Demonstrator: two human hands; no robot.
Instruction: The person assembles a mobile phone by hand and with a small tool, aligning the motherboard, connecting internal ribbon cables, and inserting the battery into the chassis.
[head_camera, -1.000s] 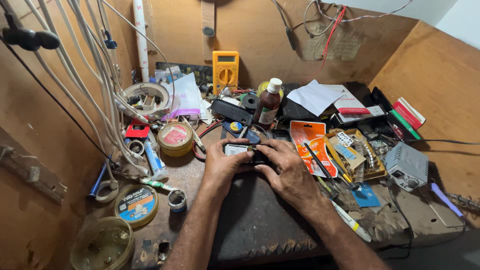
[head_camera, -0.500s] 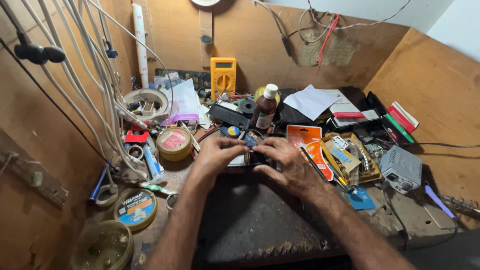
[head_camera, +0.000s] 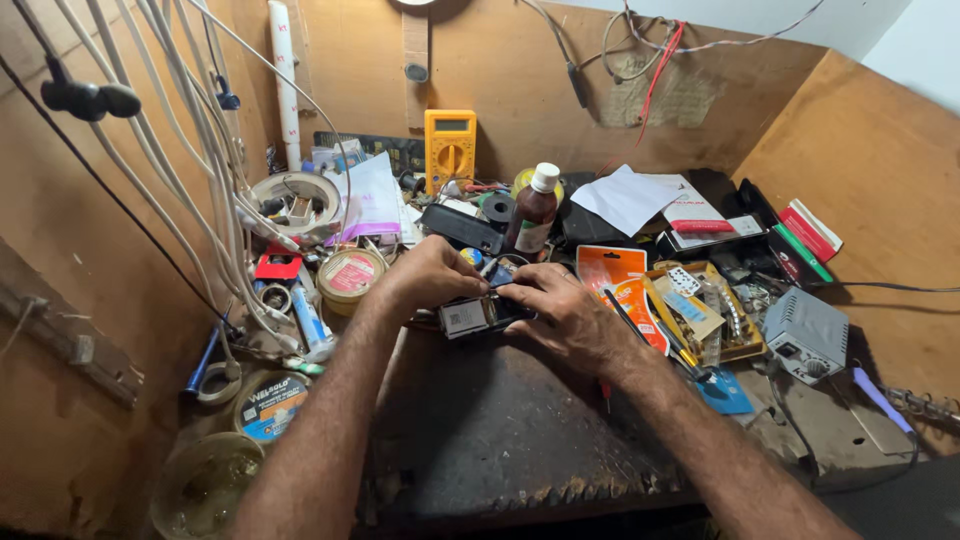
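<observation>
My left hand (head_camera: 428, 275) and my right hand (head_camera: 560, 312) meet over a small opened phone (head_camera: 472, 314) with a white-labelled battery showing, lying on a dark worn mat (head_camera: 500, 430). The left hand's fingers rest on the phone's upper left edge. The right hand's fingertips press on its right end. Whether a small tool is pinched in the right fingers is hidden.
A yellow multimeter (head_camera: 450, 150) leans on the back wall. A brown bottle (head_camera: 535, 210) stands behind the hands. Tape rolls (head_camera: 268, 408), a round tin (head_camera: 350, 275), orange packets (head_camera: 625, 285), a parts tray (head_camera: 715, 310) and a grey box (head_camera: 808, 335) crowd the bench. White cables (head_camera: 200, 170) hang left.
The view has shifted slightly and the bench appears a little lower in frame. Both hands stay on the phone, fingers shifting slightly.
</observation>
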